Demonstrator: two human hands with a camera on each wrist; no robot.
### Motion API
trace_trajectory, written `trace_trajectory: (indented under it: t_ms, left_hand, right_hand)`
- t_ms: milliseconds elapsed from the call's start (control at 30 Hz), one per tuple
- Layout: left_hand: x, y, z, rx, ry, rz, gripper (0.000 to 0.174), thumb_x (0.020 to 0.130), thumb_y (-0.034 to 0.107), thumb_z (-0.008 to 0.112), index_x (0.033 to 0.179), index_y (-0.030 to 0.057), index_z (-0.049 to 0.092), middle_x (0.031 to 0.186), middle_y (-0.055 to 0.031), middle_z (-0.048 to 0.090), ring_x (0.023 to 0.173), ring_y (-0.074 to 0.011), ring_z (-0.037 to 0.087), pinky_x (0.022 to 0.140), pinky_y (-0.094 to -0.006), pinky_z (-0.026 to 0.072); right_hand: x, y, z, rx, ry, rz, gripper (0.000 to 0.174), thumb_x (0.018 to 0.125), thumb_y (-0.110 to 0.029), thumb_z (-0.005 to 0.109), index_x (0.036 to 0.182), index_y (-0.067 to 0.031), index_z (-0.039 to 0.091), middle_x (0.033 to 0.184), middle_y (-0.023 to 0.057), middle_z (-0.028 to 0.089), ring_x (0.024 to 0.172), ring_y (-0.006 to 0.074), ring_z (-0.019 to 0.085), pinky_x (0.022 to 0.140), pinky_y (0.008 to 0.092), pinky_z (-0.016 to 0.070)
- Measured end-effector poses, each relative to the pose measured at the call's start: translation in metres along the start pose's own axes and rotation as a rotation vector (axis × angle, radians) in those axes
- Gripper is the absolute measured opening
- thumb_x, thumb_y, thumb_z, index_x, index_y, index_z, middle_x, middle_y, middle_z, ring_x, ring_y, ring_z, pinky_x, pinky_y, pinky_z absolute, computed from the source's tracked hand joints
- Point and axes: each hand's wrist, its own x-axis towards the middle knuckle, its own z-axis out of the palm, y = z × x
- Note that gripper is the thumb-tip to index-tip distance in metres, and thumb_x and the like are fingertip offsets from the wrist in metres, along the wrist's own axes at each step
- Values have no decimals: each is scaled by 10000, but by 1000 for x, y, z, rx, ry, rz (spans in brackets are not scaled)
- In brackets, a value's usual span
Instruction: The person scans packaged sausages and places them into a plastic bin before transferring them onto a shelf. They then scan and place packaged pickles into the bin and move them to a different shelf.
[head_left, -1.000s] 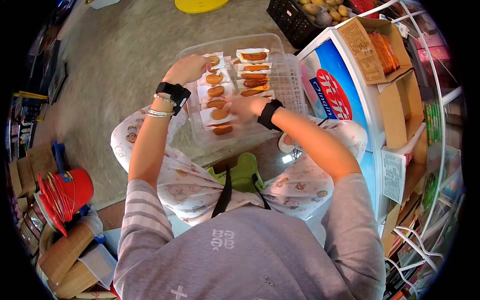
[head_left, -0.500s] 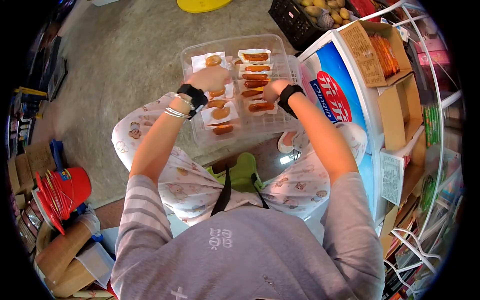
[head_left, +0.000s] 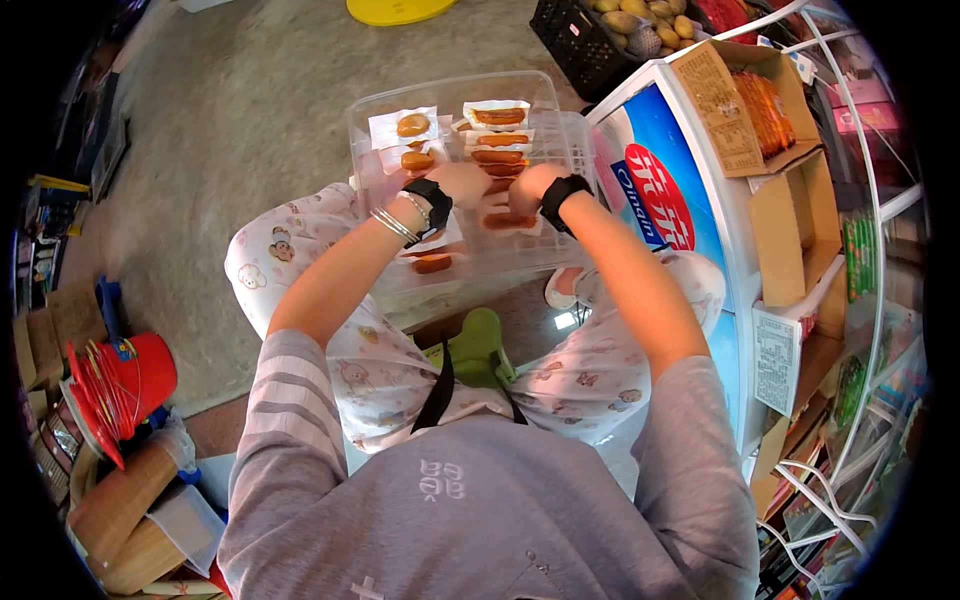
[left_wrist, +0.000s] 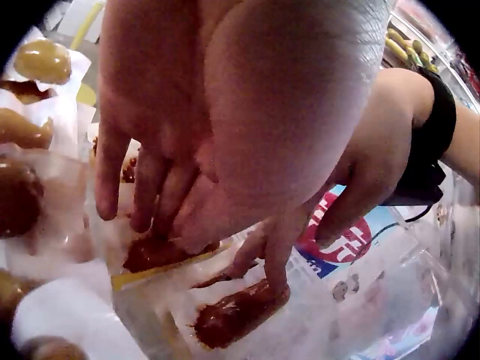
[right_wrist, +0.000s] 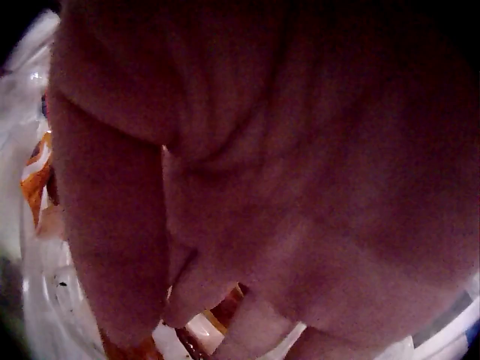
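Over one clear box (head_left: 450,95), left hand (head_left: 462,184) points fingers down at one sausage; right hand (head_left: 534,187) fingers touch nearer sausage (left_wrist: 240,315) (gripped or merely pressed, cannot tell for either). Beyond fingers, at least three sausages (head_left: 500,117).

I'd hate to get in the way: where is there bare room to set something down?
The widest bare patch is grey floor, left of the clear bin and short of the yellow disc. Inside the bin, a near strip past the right column's sausages looks bare. It is crowded under the left hand and right hand, and by the cabinet bearing open boxes.
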Motion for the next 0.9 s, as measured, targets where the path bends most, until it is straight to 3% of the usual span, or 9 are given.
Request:
trace_trajectory:
  t_ms: [133,233,367,500,533,667,767,833,900]
  left_hand:
    - [2,9,-16,-19,-199,-17,311,771,129,522,1071,79,586,982,-153,612,888,-314,580,762,-374,457]
    - [6,2,-10,-133,-123,57,347,779,149,514,1118,94,561,987,-150,615,889,-310,582,759,-367,455]
    - [6,0,-13,-196,-65,7,319,786,162,528,1087,65,571,965,-152,625,885,-304,586,763,-365,453]
    - [2,5,-34,-85,-99,-84,280,786,148,536,1033,28,594,948,-166,627,879,-306,593,764,-368,461]
    - [8,-8,-25,-100,30,-69,246,776,154,554,972,14,606,914,-182,623,868,-319,595,741,-381,469]
    - [5,-20,-35,13,280,-213,190,761,120,566,911,9,602,882,-192,617,874,-334,591,736,-397,476]
    - [9,-28,-35,24,331,-253,196,757,109,565,925,18,608,905,-192,617,865,-335,595,745,-401,479]
    - [17,-37,-24,25,278,-191,205,753,105,565,936,22,608,924,-193,615,867,-336,595,749,-402,480]
    - [18,-37,-20,28,224,-127,216,750,101,564,947,27,608,944,-194,612,869,-337,596,752,-404,481]
  right_hand:
    - [48,12,20,166,56,-187,351,753,-285,570,1042,-88,601,1005,130,617,859,264,570,737,335,446]
    - [30,5,14,202,-122,-61,343,748,-275,574,1037,-92,601,1044,126,605,866,265,571,743,341,446]
    - [57,15,40,50,-108,-40,322,748,-174,570,1035,-36,613,1022,146,613,904,275,587,759,352,458]
    - [54,21,28,222,159,-75,314,774,-210,578,1035,-41,620,1024,157,613,912,278,594,752,355,466]
    - [46,21,19,205,226,-50,307,787,-217,571,1037,-47,623,1029,157,611,923,278,593,755,354,468]
    - [23,15,16,176,215,-78,289,802,-200,551,1034,-43,625,1027,150,616,935,280,593,760,354,471]
    - [55,22,40,181,214,-191,291,808,-209,550,1030,-39,627,1018,143,622,908,291,599,766,366,472]
    - [56,20,35,151,123,-173,408,802,-277,583,1152,-70,548,1072,140,598,973,310,567,822,348,449]
    - [40,15,20,172,195,-113,325,804,-216,560,1067,-27,586,1057,159,601,961,308,576,796,363,462]
